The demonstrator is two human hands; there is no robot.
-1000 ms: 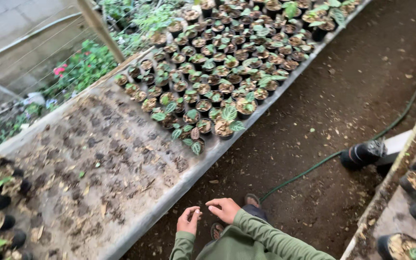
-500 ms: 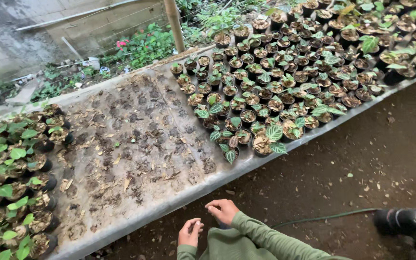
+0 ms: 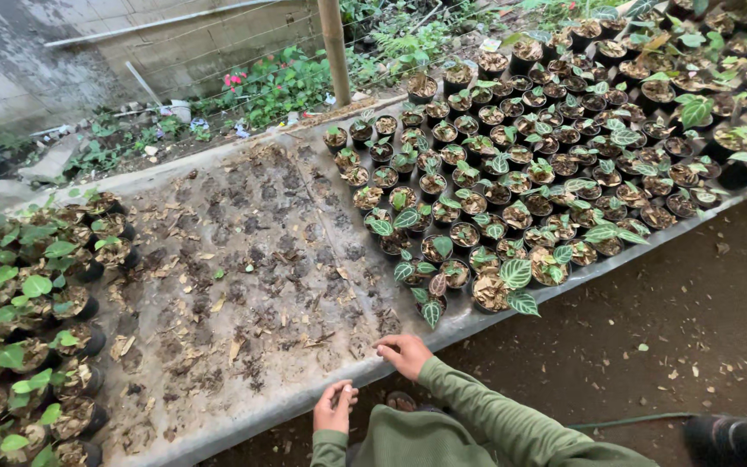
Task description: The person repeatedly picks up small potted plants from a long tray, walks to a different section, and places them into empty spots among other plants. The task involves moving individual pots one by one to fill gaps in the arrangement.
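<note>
My left hand (image 3: 334, 409) hovers at the front edge of a long grey nursery bench (image 3: 218, 424), fingers loosely curled with nothing visible in them. My right hand (image 3: 404, 353) rests on the bench edge, fingers bent, close to a patch strewn with dry leaves and soil clumps (image 3: 244, 277). Both arms wear green sleeves. To the right of that patch stand several small black pots with dark green, white-veined plants (image 3: 512, 199). Left of it stand pots with lighter green seedlings (image 3: 19, 320).
A wooden post (image 3: 335, 47) rises behind the bench, with a grey wall and flowering weeds beyond. A dirt path (image 3: 650, 346) runs along the bench's near side. A green hose (image 3: 624, 421) lies on it, beside a dark boot (image 3: 732, 439).
The view has swung right and closer to the bench. My hands have come up from over the dirt path to the bench's front edge, and the right hand now touches it.
</note>
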